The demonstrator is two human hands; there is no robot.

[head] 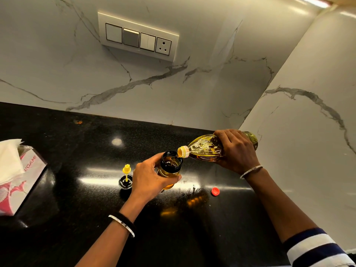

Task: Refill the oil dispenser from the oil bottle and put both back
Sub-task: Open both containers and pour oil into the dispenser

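Dim, glare streaks on countertop (96, 189)

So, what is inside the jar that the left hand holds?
Yellow oil shows in the jar, and the mouth of the tipped bottle is at its open top. The left hand covers its side, so the level is hidden.

Home kitchen: black granite counter (77, 151), marble backsplash (173, 89) (wall switchboard (137, 38) above)

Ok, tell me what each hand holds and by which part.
Left hand grips the oil dispenser round its body; right hand grips the tilted oil bottle round its lower half.
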